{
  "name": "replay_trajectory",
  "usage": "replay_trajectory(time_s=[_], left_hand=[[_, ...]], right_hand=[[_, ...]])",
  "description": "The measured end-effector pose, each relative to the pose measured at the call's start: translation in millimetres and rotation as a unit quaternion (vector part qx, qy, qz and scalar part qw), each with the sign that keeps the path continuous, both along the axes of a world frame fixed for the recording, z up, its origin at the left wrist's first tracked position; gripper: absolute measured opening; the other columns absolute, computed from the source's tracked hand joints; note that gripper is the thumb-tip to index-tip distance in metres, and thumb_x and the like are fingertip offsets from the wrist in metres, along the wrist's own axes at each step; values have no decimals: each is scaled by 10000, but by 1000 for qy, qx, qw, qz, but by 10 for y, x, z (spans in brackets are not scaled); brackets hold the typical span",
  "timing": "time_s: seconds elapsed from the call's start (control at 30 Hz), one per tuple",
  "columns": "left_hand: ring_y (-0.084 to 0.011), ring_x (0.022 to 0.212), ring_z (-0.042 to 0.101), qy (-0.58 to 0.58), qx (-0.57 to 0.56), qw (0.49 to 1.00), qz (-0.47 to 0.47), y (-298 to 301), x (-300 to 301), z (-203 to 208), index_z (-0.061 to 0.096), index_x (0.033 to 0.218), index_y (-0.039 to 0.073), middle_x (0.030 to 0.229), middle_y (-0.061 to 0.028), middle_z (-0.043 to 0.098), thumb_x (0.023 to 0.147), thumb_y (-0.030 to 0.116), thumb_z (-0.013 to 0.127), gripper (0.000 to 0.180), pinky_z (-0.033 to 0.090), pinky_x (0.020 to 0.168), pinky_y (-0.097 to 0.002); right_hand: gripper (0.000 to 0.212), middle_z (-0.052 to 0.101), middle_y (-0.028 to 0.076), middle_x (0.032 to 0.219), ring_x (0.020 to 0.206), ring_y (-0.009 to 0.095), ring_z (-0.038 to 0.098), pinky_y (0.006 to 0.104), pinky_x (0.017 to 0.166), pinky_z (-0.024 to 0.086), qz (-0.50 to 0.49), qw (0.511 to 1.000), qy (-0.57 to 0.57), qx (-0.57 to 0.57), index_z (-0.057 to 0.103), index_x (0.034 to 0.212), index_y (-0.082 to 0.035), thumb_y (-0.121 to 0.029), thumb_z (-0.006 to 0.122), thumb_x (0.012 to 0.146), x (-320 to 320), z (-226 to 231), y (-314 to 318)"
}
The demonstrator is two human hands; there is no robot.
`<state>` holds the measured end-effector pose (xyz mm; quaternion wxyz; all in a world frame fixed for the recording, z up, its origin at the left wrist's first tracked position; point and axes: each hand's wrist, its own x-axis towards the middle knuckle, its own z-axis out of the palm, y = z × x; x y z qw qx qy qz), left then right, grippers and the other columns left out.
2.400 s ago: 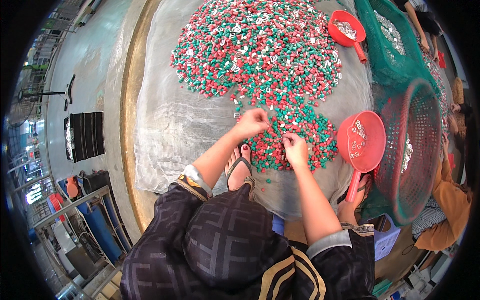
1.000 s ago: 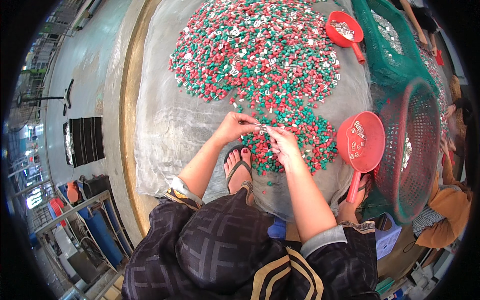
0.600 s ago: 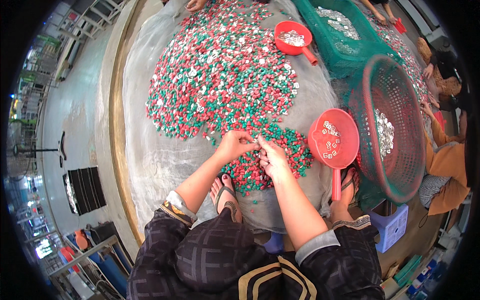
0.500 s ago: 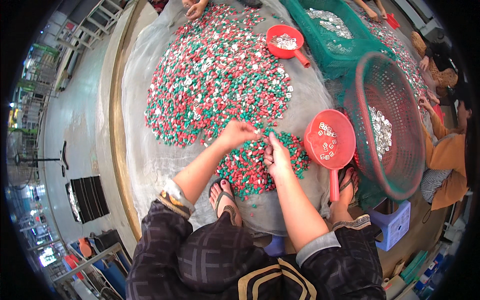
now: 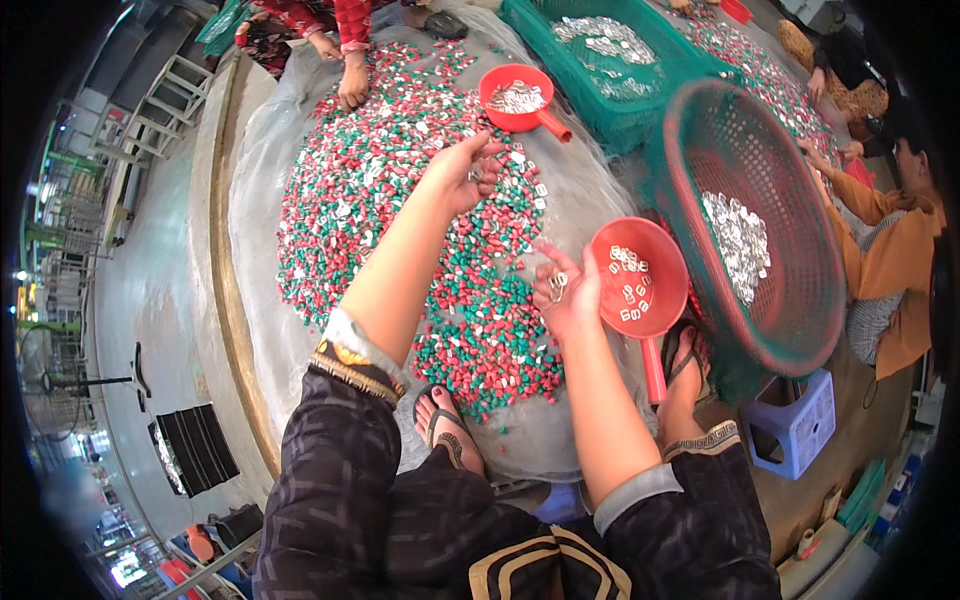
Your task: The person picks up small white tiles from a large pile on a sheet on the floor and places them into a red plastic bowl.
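A wide pile of small red and green cone-shaped pieces (image 5: 340, 230), mixed with pale metal buckles, spreads on a sheet before me. Over its far part my left hand (image 5: 462, 178) reaches with fingers curled; a small greyish metal piece seems to lie in them. My right hand (image 5: 575, 300) is turned palm up beside a red dipper (image 5: 669, 290), its fingers half curled around a few metal buckles (image 5: 558, 286). More buckles lie in that dipper. A smaller heap of cones (image 5: 490, 350) sits nearer my feet.
Another red dipper (image 5: 516, 98) holding buckles rests beyond my left hand. At right stand a round mesh-covered basket (image 5: 690, 150) and a green crate (image 5: 540, 50), both with metal pieces inside. A co-worker's hand (image 5: 354, 85) touches the pile's far side. A blue stool (image 5: 795, 425) stands lower right.
My left hand has moved forward, away from the right one. My right hand has turned palm up, showing buckles. The view has shifted, and more of the co-worker across the pile shows.
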<state>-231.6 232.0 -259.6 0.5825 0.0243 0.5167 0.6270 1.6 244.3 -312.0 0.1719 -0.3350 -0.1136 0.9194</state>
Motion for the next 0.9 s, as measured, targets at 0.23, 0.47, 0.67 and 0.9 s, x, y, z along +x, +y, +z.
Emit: replay_trajectory(time_s=[0.23,0.47,0.67,0.9], left_hand=[[-338,1102,487,-103,119,985,-76,-367,531,106,219,1351,-14,1224,-281,428,941,455,264,625,495,812,-350],[-358,1021,545,-77,140,979,-126,-42,994,299,211,1360,-5,1165,-289,485,941,416,327,606,482,810,-357],[-291,1352,110,129,147,946,-258,261,1585,376,137,1417,108,1449,-178,161,911,502,351,676,175,1066,-409],[-277,1311,246,212,142,961,-106,202,1415,346,275,1367,55,1400,-160,294,926,433,371,588,192,1055,-404]], right_hand=[[714,596,109,783,616,184,501,270,545,395,-86,996,35,0,497,1191,-21,-616,295,852,90,161,168],[657,531,53,712,577,147,468,270,515,357,-88,995,10,-37,531,1073,-38,-611,286,863,131,-82,164],[497,513,9,674,517,131,433,252,469,320,-99,993,-36,-52,520,849,-96,-547,315,886,17,104,-9],[537,532,27,680,502,124,406,242,439,295,-81,996,4,-40,553,982,-50,-521,308,900,195,72,256]])
